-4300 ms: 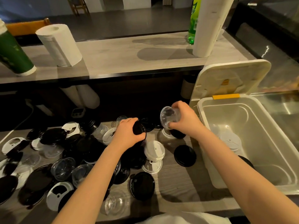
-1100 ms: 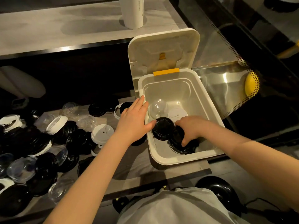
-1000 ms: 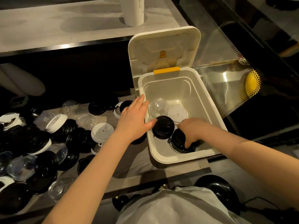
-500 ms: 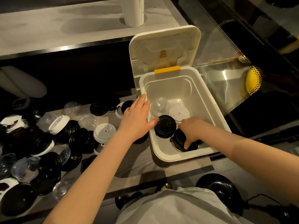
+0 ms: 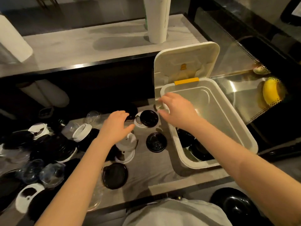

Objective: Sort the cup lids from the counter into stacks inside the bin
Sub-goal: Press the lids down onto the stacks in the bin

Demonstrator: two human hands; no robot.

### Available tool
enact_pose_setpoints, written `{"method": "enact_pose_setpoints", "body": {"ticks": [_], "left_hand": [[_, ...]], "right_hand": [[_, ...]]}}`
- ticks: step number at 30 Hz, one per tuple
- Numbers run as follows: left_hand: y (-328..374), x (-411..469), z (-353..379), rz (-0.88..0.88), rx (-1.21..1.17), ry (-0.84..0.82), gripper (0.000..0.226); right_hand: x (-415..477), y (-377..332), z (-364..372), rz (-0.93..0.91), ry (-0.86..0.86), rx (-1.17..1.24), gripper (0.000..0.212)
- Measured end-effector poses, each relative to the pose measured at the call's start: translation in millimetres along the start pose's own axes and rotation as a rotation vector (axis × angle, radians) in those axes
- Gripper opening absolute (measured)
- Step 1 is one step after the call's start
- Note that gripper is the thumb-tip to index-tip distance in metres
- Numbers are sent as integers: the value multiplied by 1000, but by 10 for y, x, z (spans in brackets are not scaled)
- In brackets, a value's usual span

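The white bin (image 5: 236, 121) stands at the counter's right end with its hinged cover (image 5: 185, 61) up. Black lids (image 5: 196, 148) lie in its near left corner. My right hand (image 5: 178, 110) hovers over the bin's left rim, fingers spread and blurred, with nothing seen in it. My left hand (image 5: 117, 125) is open above the counter, just left of a black lid sitting on a white lid (image 5: 148, 118). Near it lie a black lid (image 5: 156, 142), a white lid (image 5: 126, 143) and a larger black lid (image 5: 114, 175).
A heap of black, white and clear lids (image 5: 48, 149) covers the counter's left part. On the raised shelf behind stand a paper towel roll (image 5: 156, 20) and another roll (image 5: 13, 39). A glass case with a yellow object (image 5: 271, 94) is on the right. A black round thing (image 5: 236, 207) sits low right.
Both hands have left the bin. The right one rose from the black lids to the left rim; the left one moved off the rim to the counter lids. The view tilted left.
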State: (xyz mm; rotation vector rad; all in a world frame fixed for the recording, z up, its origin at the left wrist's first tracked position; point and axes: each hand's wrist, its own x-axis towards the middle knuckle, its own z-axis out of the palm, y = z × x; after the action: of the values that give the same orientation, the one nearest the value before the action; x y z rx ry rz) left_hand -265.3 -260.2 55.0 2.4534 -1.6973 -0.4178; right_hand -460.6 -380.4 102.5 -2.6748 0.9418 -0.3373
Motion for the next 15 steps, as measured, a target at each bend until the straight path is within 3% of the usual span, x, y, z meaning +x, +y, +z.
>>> {"method": "enact_pose_setpoints", "body": {"ticks": [3, 6, 10, 15], "left_hand": [[-259, 12, 95, -52, -11, -140, 64], [-356, 49, 236, -119, -42, -285, 73], [-371, 105, 417, -144, -31, -402, 87], [-264, 60, 641, -140, 20, -462, 104]], "right_hand": [[113, -300, 269, -50, -12, 52, 34], [171, -444, 649, -10, -165, 30, 39], [142, -336, 1189, 225, -524, -32, 62], [-107, -135, 1483, 427, -728, -35, 96]]}}
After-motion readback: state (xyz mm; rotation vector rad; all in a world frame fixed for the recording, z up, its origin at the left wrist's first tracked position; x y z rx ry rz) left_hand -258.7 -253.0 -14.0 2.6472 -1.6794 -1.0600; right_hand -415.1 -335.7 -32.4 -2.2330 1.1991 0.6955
